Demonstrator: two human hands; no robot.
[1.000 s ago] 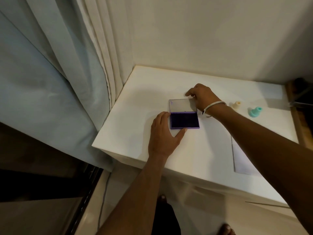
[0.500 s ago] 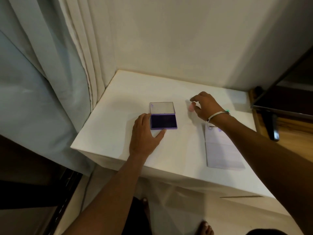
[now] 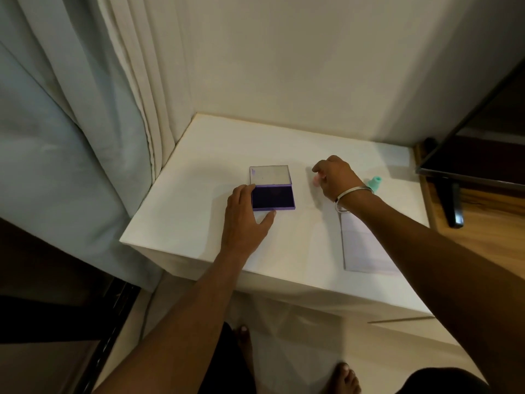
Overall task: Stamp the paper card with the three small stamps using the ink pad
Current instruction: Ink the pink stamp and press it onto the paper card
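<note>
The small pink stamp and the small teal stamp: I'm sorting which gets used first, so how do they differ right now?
The small pink stamp sits within the right hand, at its fingertips; the small teal stamp stands untouched behind that wrist. The pink stamp lies nearer the open purple ink pad; the teal one is farther right. Both are on the white table.

Purple ink pad (image 3: 272,197) open, lid flat behind; pink stamp (image 3: 316,180), teal stamp (image 3: 375,184), pale card (image 3: 362,245) right.

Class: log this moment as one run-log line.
left hand: steadying open ink pad | right hand: closing on pink stamp | card: unstamped
</note>
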